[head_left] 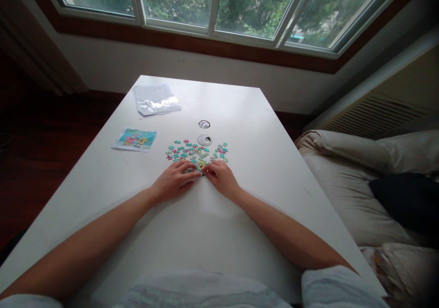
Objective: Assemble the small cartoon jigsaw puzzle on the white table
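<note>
My left hand (176, 179) rests on the white table (212, 235), its fingers spread and the tips touching a small joined patch of jigsaw puzzle (200, 165). A yellow cartoon face shows on that patch. From the other side, my right hand (222, 178) has its thumb and forefinger pinched at the patch's near edge, on a small puzzle piece mostly covered by the fingers. Loose puzzle pieces (187, 151), mostly green with some pink and red, lie scattered just beyond both hands. A smaller group of loose pieces (221, 150) lies past my right hand.
A printed cartoon picture (137, 139) lies left of the pieces. Behind it is a clear plastic bag (157, 100) with papers. Two round metallic discs (205, 140) sit beyond the pieces. A beige sofa (346, 193) stands right of the table; windows (247, 6) are ahead.
</note>
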Action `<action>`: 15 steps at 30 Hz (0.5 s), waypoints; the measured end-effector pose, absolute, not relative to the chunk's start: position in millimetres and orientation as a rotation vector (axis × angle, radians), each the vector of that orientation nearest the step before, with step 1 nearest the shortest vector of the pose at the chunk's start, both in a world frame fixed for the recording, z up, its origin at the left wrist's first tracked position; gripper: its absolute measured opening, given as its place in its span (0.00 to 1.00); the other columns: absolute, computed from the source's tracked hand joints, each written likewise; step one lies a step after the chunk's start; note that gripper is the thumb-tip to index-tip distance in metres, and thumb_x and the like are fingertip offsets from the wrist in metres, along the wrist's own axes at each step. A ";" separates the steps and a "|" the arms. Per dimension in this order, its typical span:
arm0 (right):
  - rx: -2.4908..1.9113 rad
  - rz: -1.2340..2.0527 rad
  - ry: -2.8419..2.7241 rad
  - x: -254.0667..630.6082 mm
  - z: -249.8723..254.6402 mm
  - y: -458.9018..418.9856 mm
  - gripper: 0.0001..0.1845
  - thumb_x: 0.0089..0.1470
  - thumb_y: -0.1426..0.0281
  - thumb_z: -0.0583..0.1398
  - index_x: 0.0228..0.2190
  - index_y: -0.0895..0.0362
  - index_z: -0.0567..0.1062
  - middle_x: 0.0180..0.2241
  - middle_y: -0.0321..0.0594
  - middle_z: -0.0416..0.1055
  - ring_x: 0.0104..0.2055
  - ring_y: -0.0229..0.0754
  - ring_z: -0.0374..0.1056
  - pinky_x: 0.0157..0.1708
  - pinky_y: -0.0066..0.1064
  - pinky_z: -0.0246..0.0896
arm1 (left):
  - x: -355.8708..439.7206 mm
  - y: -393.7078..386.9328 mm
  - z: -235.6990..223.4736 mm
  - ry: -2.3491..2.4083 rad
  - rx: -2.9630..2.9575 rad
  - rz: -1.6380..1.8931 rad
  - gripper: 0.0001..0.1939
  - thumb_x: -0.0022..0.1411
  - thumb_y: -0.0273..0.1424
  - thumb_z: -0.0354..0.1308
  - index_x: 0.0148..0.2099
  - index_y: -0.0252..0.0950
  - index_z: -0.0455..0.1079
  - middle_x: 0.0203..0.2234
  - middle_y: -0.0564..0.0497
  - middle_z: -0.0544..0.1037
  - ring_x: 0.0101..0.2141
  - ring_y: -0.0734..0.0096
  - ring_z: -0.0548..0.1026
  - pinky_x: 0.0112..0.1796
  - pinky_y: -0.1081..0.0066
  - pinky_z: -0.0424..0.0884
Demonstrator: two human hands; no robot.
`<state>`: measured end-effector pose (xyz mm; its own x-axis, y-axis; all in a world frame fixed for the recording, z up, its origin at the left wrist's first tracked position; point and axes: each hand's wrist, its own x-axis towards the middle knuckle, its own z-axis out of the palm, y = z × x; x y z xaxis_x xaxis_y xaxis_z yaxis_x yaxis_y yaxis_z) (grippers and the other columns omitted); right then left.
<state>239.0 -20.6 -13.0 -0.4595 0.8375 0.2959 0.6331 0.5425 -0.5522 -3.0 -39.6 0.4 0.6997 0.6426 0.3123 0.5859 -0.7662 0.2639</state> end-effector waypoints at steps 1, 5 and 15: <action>-1.180 0.504 -2.243 239.3 -12.9 -20.1 0.04 0.62 0.71 0.62 0.35 0.54 0.79 0.32 0.38 0.71 0.38 0.42 0.64 0.41 0.32 0.55 | -3.0 -39.7 0.5 1.005 2.764 0.582 0.19 0.69 0.29 0.54 0.60 0.45 0.70 0.56 0.45 0.71 0.59 0.56 0.66 0.61 0.51 0.64; -1.181 0.519 -2.250 239.4 -12.4 -19.2 0.03 0.61 0.72 0.63 0.34 0.54 0.78 0.30 0.37 0.71 0.37 0.41 0.64 0.40 0.32 0.54 | -2.7 -39.8 0.8 1.008 2.769 0.557 0.20 0.69 0.29 0.54 0.62 0.45 0.69 0.56 0.44 0.71 0.59 0.56 0.66 0.61 0.50 0.63; -1.204 0.549 -2.193 240.2 -10.7 -18.8 0.07 0.57 0.76 0.60 0.34 0.54 0.78 0.28 0.35 0.71 0.34 0.40 0.64 0.38 0.30 0.56 | -1.6 -39.8 -2.3 1.025 2.770 0.598 0.18 0.70 0.29 0.54 0.60 0.45 0.71 0.56 0.45 0.72 0.60 0.55 0.66 0.61 0.50 0.64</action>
<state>240.2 -18.8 -10.7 -0.4304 0.8567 0.2844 0.6213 0.5097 -0.5951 -1.6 -39.8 -2.3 0.6912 0.6481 0.3198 0.5976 -0.7613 0.2515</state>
